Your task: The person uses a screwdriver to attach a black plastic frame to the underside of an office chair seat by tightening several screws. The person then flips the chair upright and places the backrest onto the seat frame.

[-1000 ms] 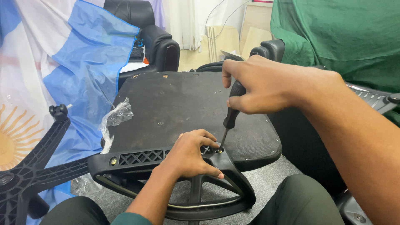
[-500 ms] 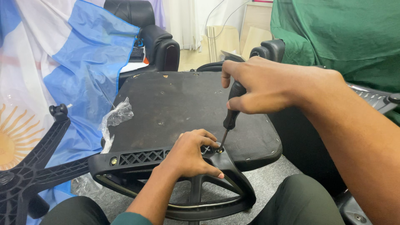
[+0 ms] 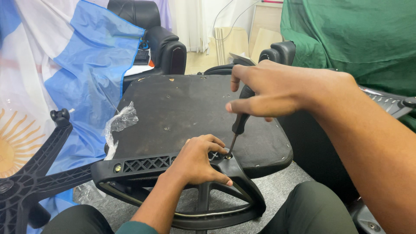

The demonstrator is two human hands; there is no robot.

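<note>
An upturned black chair seat (image 3: 182,108) lies in front of me, its flat underside facing up. A black plastic armrest frame (image 3: 143,167) runs along its near edge. My left hand (image 3: 197,160) presses down on that frame beside a screw hole. My right hand (image 3: 273,93) grips the black handle of a screwdriver (image 3: 239,123), held nearly upright. Its tip sits in the frame right next to my left fingers.
A black star-shaped chair base (image 3: 30,173) with a caster stem lies at the left on a blue and white flag cloth (image 3: 82,78). Crumpled clear plastic (image 3: 119,125) hangs off the seat's left edge. A black office chair (image 3: 160,41) stands behind, green cloth (image 3: 346,34) at right.
My right hand has shifted slightly on the screwdriver handle, fingers turned a little. The left hand and the seat have not moved.
</note>
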